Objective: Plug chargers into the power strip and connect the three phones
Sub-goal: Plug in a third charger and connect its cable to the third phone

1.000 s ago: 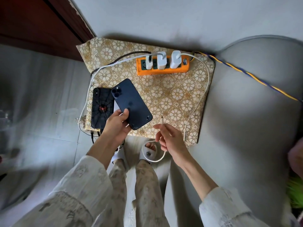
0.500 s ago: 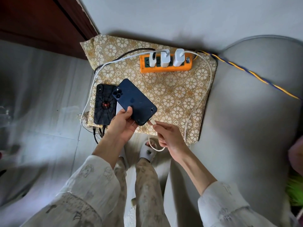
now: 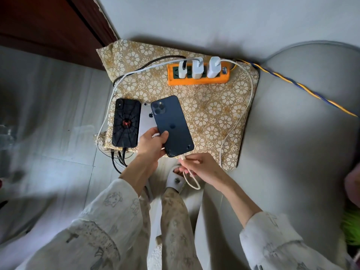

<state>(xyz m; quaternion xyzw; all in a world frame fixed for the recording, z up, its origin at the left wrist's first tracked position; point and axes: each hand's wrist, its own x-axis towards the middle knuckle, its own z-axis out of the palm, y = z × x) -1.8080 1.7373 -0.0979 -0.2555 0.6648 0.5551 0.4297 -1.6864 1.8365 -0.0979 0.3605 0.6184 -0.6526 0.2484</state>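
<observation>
Fingers (image 3: 151,133) of our left hand (image 3: 151,146) wrap the lower left edge of the dark navy glass-backed phone (image 3: 172,125), thumb on its back, holding it back-up and tilted, camera end away from us. Our right hand (image 3: 198,168) pinches the white plug of the white charging cable (image 3: 250,100) between thumb and fingertips, right at the phone's bottom edge. Plug tip touches the port area; we can't tell whether it's fully seated. Slack cable loops below our right hand, then runs up the right side of the gold floral-patterned cloth mat (image 3: 210,110) to the rightmost of three white charger bricks (image 3: 213,67).

All three bricks stand in the orange plastic power strip (image 3: 196,78) at the mat's far edge. A yellow-and-blue twisted cord (image 3: 296,84) leaves the strip to the right across the grey cushioned seat (image 3: 302,152).

Left of the navy phone: a black phone in a spider-web case (image 3: 126,122) lies flat, back up, with dark cables at its near end. Between the two, a silver phone (image 3: 146,121) lies back up, partly under the navy phone and our left hand. Another white cable arcs round the mat's left side from the strip.

Our white slippers (image 3: 176,181) show on the pale tiled floor (image 3: 58,133) below the hands.
</observation>
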